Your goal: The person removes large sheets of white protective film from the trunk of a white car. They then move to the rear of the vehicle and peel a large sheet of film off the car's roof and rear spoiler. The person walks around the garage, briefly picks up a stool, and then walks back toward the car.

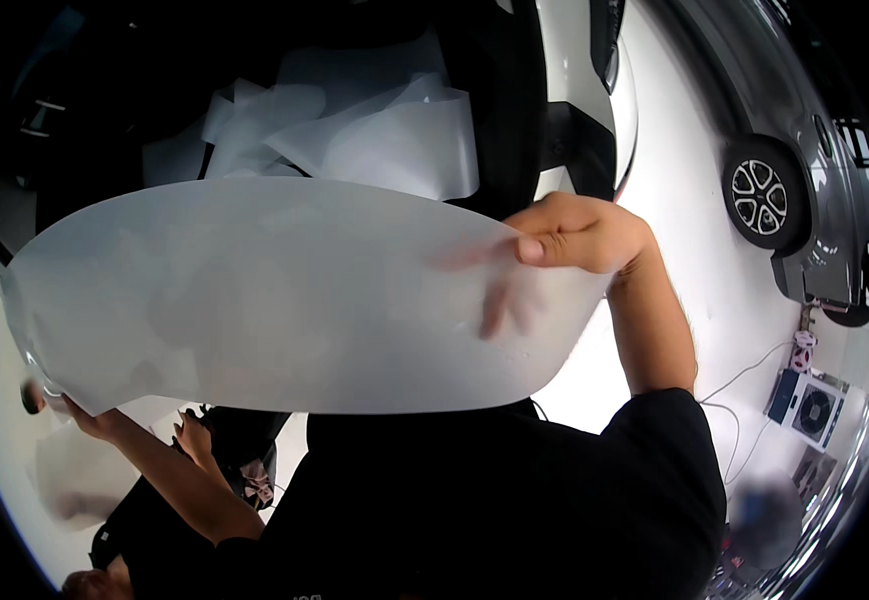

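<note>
A large, translucent white plastic sheet (284, 300) with rounded ends stretches across the view in front of my chest. My right hand (579, 232) grips its upper right edge, thumb on the near face; the other fingers show blurred through the film. At the sheet's lower left corner, my left hand (89, 415) holds the edge, its fingers mostly hidden by the sheet. The film bends and shines a little beside that hand. Beyond the sheet, several crumpled pieces of similar translucent film (374, 140) lie in a dark, open car boot.
A white car body (579, 60) borders the boot on the right. Further right stands a grey car (794, 90) with its wheel (759, 197). Cables and a boxed fan unit (814, 410) are on the white floor. Another person's hand (194, 438) shows at lower left.
</note>
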{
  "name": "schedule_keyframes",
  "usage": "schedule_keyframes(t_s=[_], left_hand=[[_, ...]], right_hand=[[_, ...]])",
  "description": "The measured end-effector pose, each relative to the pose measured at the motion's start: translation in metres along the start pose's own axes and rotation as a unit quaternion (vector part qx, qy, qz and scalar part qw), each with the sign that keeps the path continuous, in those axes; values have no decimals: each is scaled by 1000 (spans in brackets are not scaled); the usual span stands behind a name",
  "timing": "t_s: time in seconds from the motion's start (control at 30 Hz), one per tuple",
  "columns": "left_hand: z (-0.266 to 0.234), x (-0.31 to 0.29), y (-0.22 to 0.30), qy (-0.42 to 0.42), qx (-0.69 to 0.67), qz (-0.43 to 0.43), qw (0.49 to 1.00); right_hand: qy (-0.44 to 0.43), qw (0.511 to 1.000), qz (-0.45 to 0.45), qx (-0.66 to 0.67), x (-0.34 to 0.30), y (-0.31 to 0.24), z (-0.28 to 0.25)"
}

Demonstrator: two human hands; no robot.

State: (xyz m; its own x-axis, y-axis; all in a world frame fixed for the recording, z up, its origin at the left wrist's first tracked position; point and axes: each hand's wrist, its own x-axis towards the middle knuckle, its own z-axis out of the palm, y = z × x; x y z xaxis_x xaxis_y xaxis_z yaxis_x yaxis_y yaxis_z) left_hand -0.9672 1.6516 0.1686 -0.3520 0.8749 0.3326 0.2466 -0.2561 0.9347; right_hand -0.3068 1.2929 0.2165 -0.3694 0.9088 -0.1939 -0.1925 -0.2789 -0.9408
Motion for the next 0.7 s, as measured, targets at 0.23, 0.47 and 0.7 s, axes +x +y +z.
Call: schedule_keyframes(t_s=[0.23,0.47,0.7], left_hand=[[-10,-4,3,27,-291,-152,944],[-68,3,-67,-315,-589,-148,729],[-8,-83,-94,68,-441,-256,858]], right_hand=[[-100,976,-161,-103,18,8,0],[-13,983,-35,-178,21,-10,6],[415,879,140,-188,-130,50,-32]])
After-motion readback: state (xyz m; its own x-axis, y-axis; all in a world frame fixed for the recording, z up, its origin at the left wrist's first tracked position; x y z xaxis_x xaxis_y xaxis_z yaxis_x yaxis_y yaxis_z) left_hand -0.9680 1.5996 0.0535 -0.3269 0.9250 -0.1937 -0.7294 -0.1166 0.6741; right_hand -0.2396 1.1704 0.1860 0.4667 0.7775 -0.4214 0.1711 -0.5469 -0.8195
